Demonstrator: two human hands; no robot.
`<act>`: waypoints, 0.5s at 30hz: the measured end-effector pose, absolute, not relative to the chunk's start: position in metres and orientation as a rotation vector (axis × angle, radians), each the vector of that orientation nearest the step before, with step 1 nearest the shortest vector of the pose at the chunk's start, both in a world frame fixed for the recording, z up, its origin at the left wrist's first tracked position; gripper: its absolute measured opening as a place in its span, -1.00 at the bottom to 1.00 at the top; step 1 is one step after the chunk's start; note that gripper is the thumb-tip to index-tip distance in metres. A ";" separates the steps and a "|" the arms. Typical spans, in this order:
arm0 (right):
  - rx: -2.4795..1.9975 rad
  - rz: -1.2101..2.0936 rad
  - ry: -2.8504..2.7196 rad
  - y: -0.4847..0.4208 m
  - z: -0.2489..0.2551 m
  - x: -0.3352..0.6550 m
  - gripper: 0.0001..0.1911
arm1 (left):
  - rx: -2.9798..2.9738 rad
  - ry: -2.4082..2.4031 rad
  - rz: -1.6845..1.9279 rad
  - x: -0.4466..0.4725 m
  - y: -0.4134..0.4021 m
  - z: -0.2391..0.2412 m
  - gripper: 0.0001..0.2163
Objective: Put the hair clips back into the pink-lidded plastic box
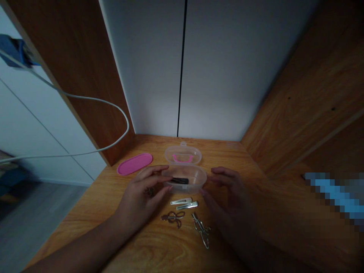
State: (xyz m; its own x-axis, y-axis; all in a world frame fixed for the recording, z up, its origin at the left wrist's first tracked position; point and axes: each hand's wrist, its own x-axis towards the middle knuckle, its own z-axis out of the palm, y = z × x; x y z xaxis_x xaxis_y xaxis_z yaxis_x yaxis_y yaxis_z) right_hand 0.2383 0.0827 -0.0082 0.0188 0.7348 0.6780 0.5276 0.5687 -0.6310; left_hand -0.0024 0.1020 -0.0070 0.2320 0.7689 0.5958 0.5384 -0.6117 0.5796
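A clear oval plastic case stands with its lid folded back, showing a pink handle. My left hand is closed round its left end, one fingertip reaching over the rim near a black hair clip inside. At the right end, my right hand has thumb and fingers against the case. In front lie two silvery hair clips, a bronze-coloured looped hair clip and a silvery metal hair clip. Something small and metallic under my left palm is mostly hidden.
A pink oval tray or lid lies at the back left of the wooden surface. A white cable loops in from the left. White panels close the back, and wooden boards flank both sides.
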 end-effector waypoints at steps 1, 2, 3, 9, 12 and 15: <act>-1.031 0.204 -1.674 0.078 -0.005 0.237 -0.76 | 2.273 1.241 1.337 -0.002 0.101 -0.006 -0.80; -0.984 0.207 -1.729 0.074 -0.003 0.236 -0.77 | 2.299 1.258 1.356 -0.002 0.100 -0.004 -0.80; -0.949 0.223 -1.802 0.070 -0.001 0.234 -0.79 | 2.332 1.278 1.379 -0.001 0.099 -0.002 -0.80; -1.124 0.105 -2.244 0.057 0.003 0.227 -0.89 | 2.500 1.162 1.436 0.002 0.085 0.011 -0.80; -1.295 0.128 -2.348 0.057 0.004 0.226 -0.89 | 2.605 0.991 1.245 0.004 0.080 0.012 -0.83; -1.373 0.155 -2.363 0.057 0.004 0.225 -0.86 | 2.665 0.909 1.071 0.005 0.079 0.010 -0.85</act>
State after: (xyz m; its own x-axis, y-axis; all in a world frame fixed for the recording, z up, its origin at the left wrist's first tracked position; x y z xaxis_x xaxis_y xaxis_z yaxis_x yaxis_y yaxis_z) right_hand 0.2253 0.0571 0.0043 -0.4367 0.8532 0.2852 0.8086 0.5112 -0.2913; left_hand 0.0055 0.0794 0.0102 0.5671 0.5773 0.5874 0.4860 -0.8104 0.3273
